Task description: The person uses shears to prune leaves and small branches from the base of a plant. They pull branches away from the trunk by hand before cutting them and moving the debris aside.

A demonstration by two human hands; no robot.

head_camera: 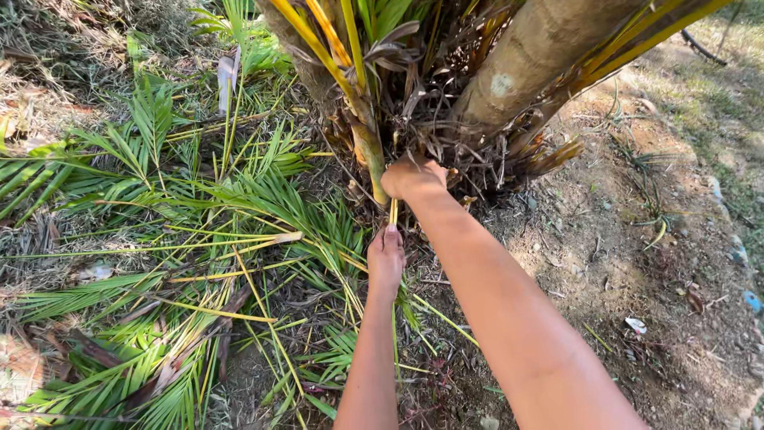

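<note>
At the foot of a clump of palm trunks, on bare brown ground (637,263), both hands work on a thin yellow leaf stalk (393,211). That stalk runs downward from the tangle of dry brown fibres (446,143) at the trunk base toward the person. The right hand (412,177) is curled into a fist at the stalk's upper end, close against the fibres; its fingers are hidden, so how it grips cannot be told for sure. Just below, the left hand (386,259) is closed narrowly around the same stalk, knuckles up. A thicker yellow-green stem (368,151) rises just left of the right hand, and the broad pale tan trunk (541,48) leans away to the upper right. Cut green palm fronds with yellow ribs (199,239) lie strewn over the ground to the left, some reaching under the left forearm. Small stones and a white scrap (637,325) dot the soil near the right edge.
</note>
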